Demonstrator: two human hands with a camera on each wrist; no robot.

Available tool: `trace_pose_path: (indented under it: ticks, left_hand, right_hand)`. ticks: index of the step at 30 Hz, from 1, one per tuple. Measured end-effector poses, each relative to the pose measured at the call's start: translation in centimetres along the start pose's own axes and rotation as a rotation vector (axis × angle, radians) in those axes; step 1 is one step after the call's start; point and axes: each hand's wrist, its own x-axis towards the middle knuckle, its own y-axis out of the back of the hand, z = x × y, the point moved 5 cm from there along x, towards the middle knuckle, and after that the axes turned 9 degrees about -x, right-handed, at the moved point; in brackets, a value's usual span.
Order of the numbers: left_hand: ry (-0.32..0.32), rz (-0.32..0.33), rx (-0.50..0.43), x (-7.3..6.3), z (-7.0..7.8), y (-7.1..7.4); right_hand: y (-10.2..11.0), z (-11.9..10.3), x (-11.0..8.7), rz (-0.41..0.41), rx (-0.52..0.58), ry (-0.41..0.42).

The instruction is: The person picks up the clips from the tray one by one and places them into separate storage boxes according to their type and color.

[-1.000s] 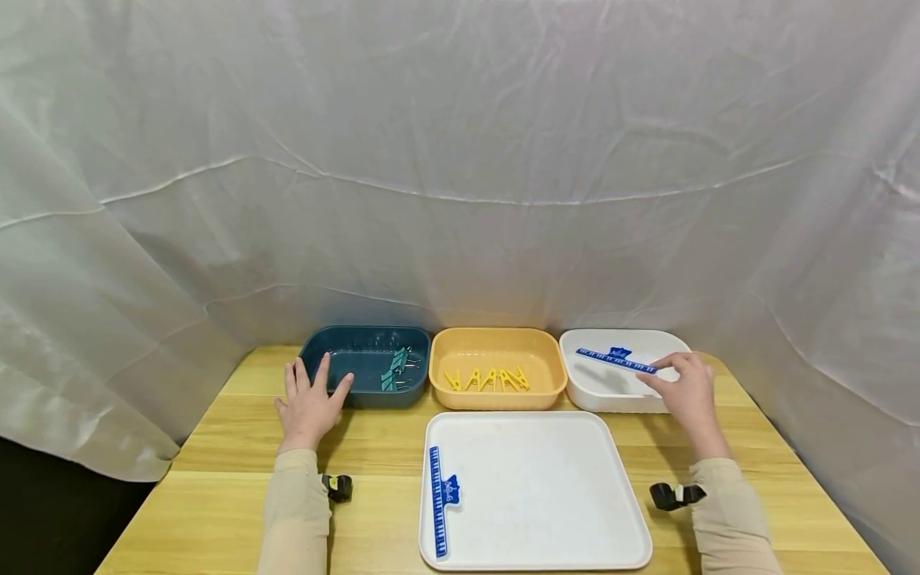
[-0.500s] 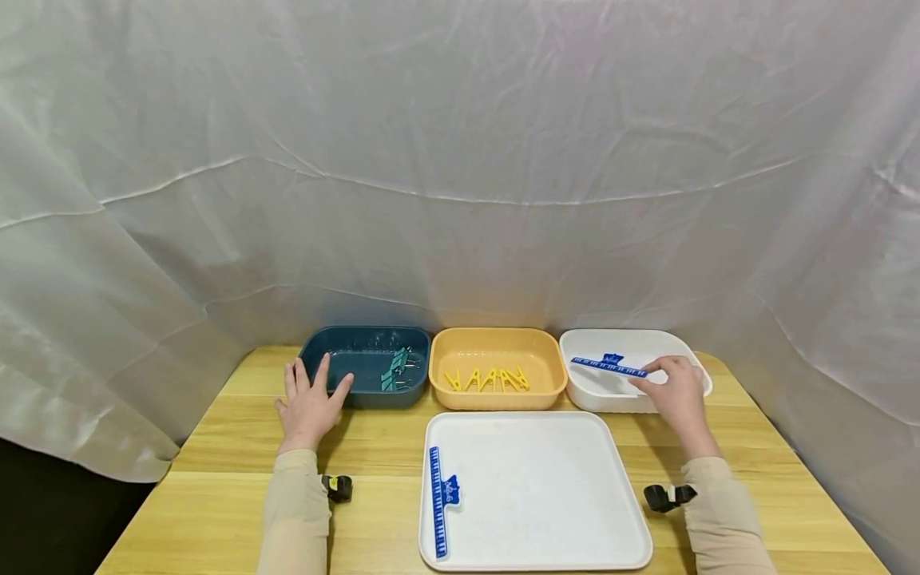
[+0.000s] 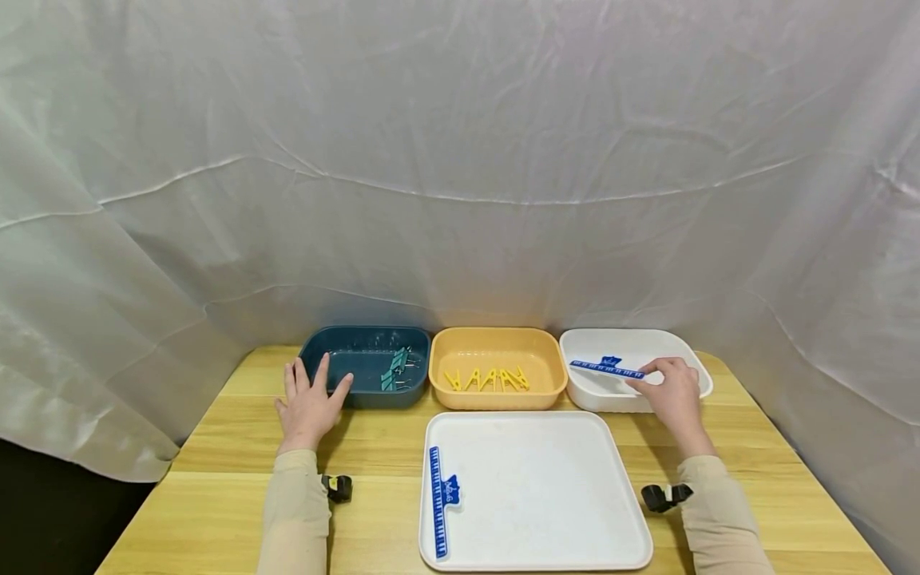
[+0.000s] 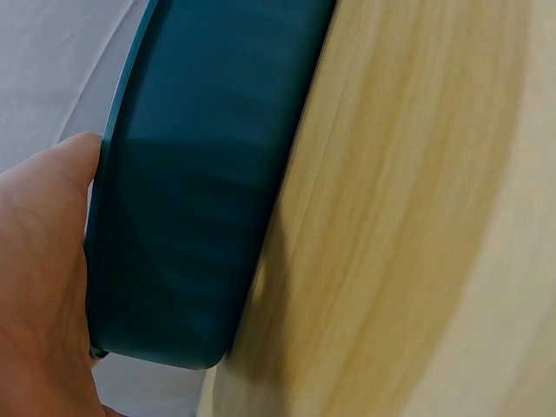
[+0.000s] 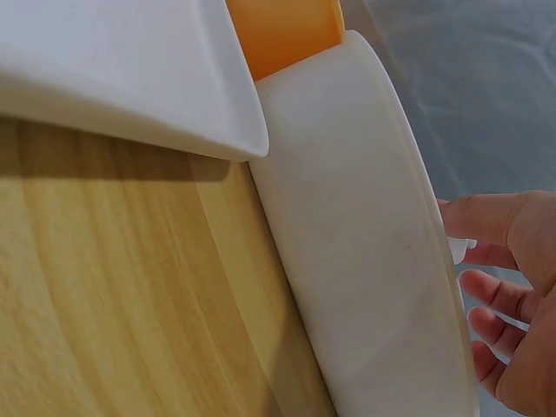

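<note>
My right hand (image 3: 674, 391) pinches one end of a long blue clip (image 3: 608, 368) with a piano-key pattern, holding it over the white bin (image 3: 589, 401). In the right wrist view the bin's wall hides most of that clip. With fingers spread, my left hand (image 3: 311, 406) rests at the near left rim of the dark teal bin (image 3: 370, 398), where several teal clips (image 3: 395, 369) with metal pins lie. A second blue piano-key clip (image 3: 438, 503) lies along the left side of the white tray (image 3: 539, 495).
Between the two outer bins stands a yellow bin (image 3: 496, 401) with several yellow clothespins (image 3: 492, 378) inside. All sit on a wooden table (image 3: 374, 527), against a pale curtain (image 3: 460, 160) behind. Black wrist cameras (image 3: 667, 497) jut inward from both sleeves.
My right hand has moved a little left and slightly down, carrying the blue clip lower over the white bin. The left hand has stayed put.
</note>
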Motion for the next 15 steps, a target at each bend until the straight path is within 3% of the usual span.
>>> trace_pose_path:
  ticks: [15]
  left_hand:
    - [0.003,0.003,-0.004,-0.07,0.17,0.06]
  right_hand:
    - [-0.58,0.43,0.18,-0.008,0.005,-0.029]
